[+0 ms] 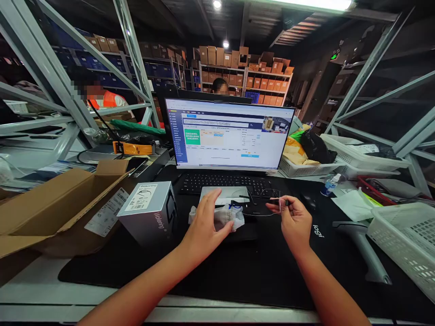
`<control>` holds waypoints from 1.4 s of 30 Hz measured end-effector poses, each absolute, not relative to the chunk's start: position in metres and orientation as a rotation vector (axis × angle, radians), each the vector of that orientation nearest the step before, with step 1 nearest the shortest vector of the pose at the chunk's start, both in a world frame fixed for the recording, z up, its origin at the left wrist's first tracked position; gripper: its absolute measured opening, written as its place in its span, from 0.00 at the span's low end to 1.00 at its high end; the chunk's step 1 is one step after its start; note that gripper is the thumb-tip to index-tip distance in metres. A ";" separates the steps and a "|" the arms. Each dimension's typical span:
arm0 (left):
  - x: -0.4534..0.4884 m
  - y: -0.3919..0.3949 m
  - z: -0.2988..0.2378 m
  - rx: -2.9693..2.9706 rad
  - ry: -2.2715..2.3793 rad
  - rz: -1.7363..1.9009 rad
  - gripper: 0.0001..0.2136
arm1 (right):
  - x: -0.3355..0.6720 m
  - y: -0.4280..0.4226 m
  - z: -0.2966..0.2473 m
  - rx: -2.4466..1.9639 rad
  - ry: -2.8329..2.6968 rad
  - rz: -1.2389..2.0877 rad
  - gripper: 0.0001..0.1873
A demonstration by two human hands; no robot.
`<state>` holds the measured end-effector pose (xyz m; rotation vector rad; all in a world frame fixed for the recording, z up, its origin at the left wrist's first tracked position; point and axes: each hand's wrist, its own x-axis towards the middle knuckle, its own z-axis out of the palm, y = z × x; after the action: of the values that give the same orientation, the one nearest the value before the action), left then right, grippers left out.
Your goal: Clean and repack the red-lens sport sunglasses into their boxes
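Observation:
My left hand has its thumb and fingers spread at a crumpled white translucent wrapper. The thumb seems to touch the wrapper; its contents are hidden. Behind it lies a pale open box or tray, with a small dark piece and a bit of blue at its near side. My right hand pinches a small black piece with a thin cable, and clear film shows by the fingertips. To the left, a grey Wokening box stands upright with a white label on top.
An open cardboard carton sits at the left. A monitor and keyboard are ahead. A barcode scanner, a mouse and a white basket lie right. Two people are beyond the desk.

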<state>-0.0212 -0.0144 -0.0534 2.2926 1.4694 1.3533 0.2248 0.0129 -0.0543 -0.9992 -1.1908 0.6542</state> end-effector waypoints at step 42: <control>0.016 0.041 -0.019 1.387 0.906 1.217 0.20 | 0.284 0.020 -0.032 -0.745 -1.358 1.066 0.16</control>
<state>0.0159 0.0409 -0.0189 1.3873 0.9059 1.2165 0.2836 0.0201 -0.0321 -0.7450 -1.3580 1.0658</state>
